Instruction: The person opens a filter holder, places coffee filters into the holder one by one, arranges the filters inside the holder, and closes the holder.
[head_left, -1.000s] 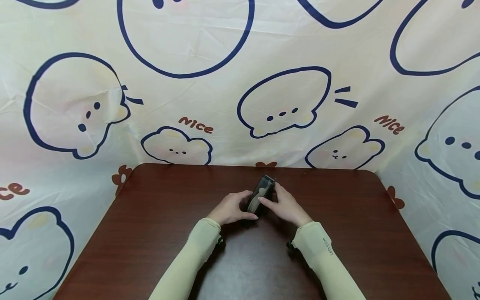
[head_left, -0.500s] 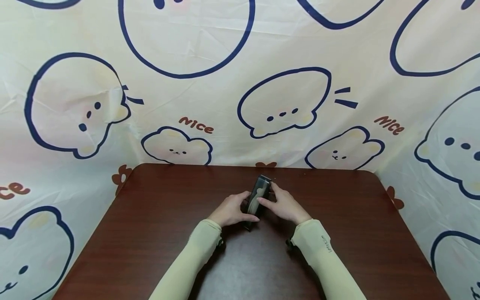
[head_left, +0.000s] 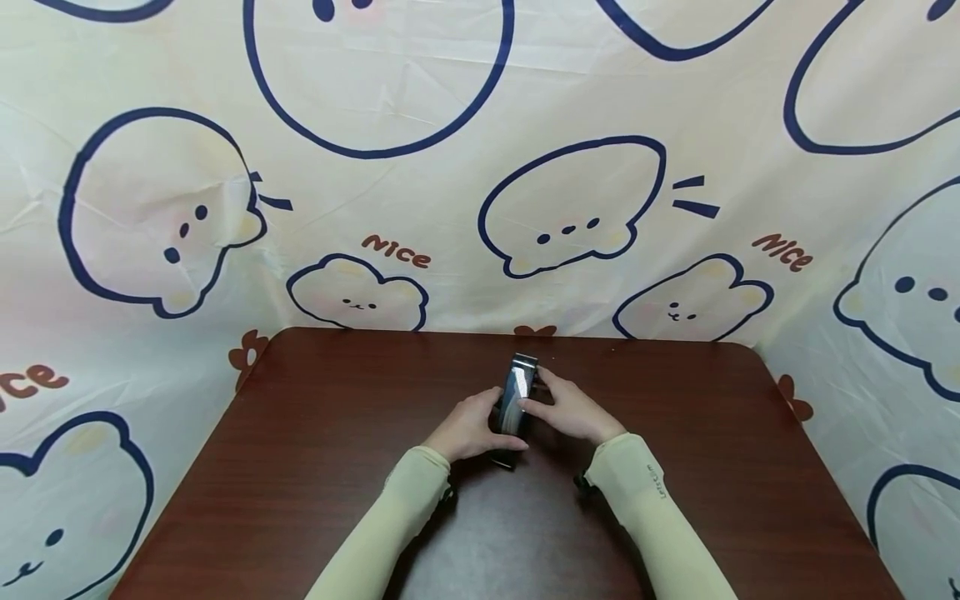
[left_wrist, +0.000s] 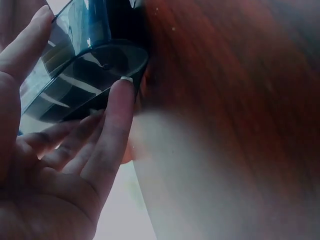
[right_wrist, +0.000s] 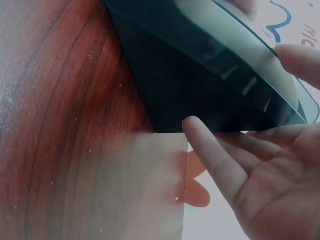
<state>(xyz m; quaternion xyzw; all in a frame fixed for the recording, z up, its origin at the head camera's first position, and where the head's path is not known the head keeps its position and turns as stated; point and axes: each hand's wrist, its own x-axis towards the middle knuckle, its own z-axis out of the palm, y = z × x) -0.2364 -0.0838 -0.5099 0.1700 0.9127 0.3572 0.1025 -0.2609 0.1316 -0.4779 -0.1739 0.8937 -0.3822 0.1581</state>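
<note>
A dark, glossy, oblong box (head_left: 516, 392) stands between both hands over the table, with a shiny, partly see-through face and a ribbed black side (right_wrist: 160, 75). My left hand (head_left: 468, 427) holds its left side low down, the thumb lying across the near face. In the left wrist view, fingers (left_wrist: 121, 102) of the left hand reach along the curved, glossy end. My right hand (head_left: 573, 408) grips the right side higher up, thumb on the front and fingers behind. Fingers (right_wrist: 212, 155) of the right hand run along the lower edge of the ribbed side. The box's contents cannot be identified.
A dark reddish-brown wooden table (head_left: 315, 467) with rounded far corners carries the box. Behind it and at both sides hangs a pale cloth (head_left: 450, 192) printed with blue-outlined cartoon faces, flowers and "Nice" lettering.
The box has turned from leaning up to the right to nearly straight, and its lower end now shows below my left thumb. Both hands shift slightly while keeping hold.
</note>
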